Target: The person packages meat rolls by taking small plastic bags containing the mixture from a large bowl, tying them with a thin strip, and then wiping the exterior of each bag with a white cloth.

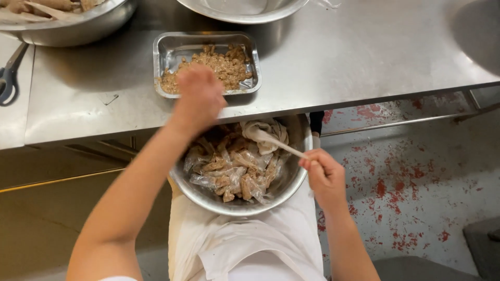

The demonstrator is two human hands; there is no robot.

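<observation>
My left hand [199, 96] reaches over the near edge of a rectangular foil tray [172, 44] on the steel table [338, 57]; its fingers are curled into the brown crumbly food [226, 65] in the tray, and what they hold is hidden. My right hand [324, 174] pinches the handle of a white plastic spoon [276, 141], whose bowl lies in a round steel bowl [239, 205] on my lap. That bowl holds several clear plastic wrappers with brown pieces [229, 174].
A large steel bowl [78, 28] with brown food stands at the table's far left, another steel bowl [245, 13] at the far middle. Scissors [8, 73] lie at the left edge. The floor on the right has red paint patches [411, 177].
</observation>
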